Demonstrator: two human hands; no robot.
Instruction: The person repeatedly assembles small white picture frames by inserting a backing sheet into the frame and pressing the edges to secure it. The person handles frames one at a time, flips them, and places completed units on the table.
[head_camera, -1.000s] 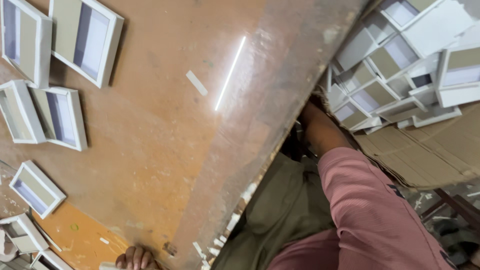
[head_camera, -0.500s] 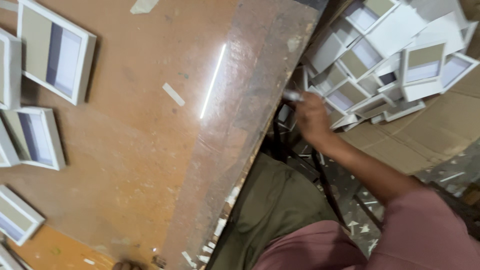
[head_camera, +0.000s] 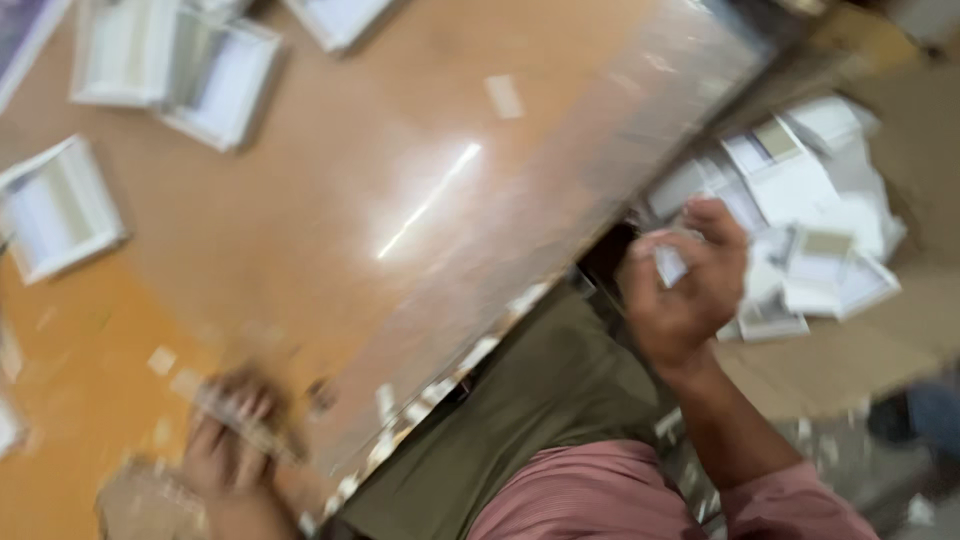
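Small white piece (head_camera: 668, 265) is pinched in the right hand (head_camera: 685, 290) above the floor pile of white frames (head_camera: 800, 230); it could be dropped if that grip loosens.

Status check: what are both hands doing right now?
Right hand off the table edge, closed on a small white piece. Left hand on the wooden table, holding something too blurred to identify. Nothing between them.

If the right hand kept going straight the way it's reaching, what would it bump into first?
Most likely the pile of white frames lying past the table edge. The right hand, which holds a small white piece, points that way, though blur leaves the depth unclear.
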